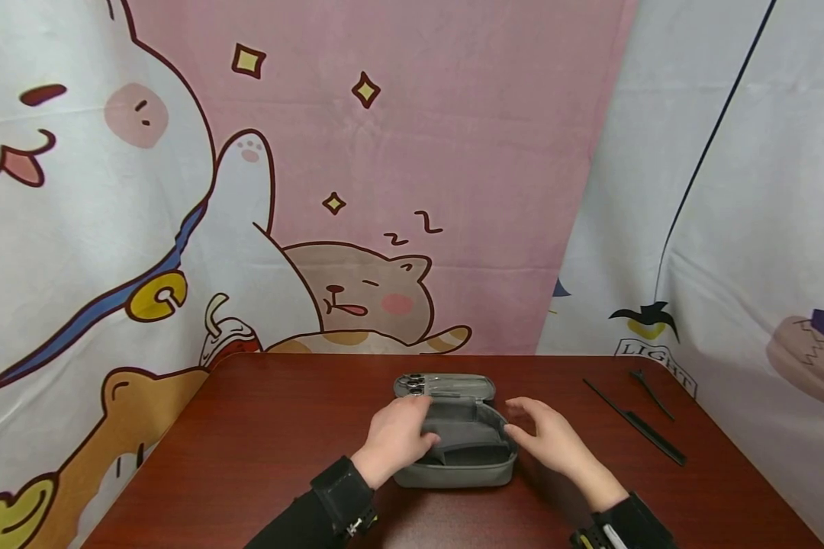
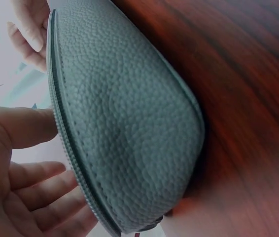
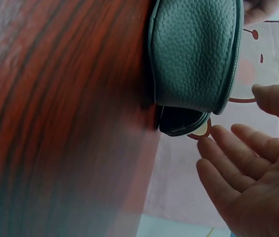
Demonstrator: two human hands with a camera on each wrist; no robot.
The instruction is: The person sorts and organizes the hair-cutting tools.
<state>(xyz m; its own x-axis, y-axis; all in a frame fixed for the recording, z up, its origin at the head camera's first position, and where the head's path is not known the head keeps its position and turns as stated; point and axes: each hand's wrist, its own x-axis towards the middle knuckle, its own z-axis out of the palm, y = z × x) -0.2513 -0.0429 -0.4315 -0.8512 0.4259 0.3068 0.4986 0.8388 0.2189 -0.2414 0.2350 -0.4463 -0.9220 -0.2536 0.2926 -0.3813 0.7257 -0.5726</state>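
Note:
A grey-green zip case (image 1: 453, 476) of pebbled leather lies unzipped on the table, its lid (image 1: 481, 386) folded back on the far side. Small metal items (image 1: 415, 383) show in the lid's left part, too small to name. My left hand (image 1: 400, 433) is over the case's left rim, fingers loosely extended; in the left wrist view the thumb and fingers lie along the zip edge (image 2: 63, 128). To the right, my right hand (image 1: 548, 435) hovers beside the case with spread fingers. In the right wrist view its palm (image 3: 258, 182) holds nothing.
A black rat-tail comb (image 1: 652, 436) lies on the red-brown table (image 1: 261, 457) to the right. A smaller thin dark object (image 1: 652, 394) lies beyond it, its kind unclear. A cartoon-printed cloth (image 1: 487, 152) hangs behind the table's far edge.

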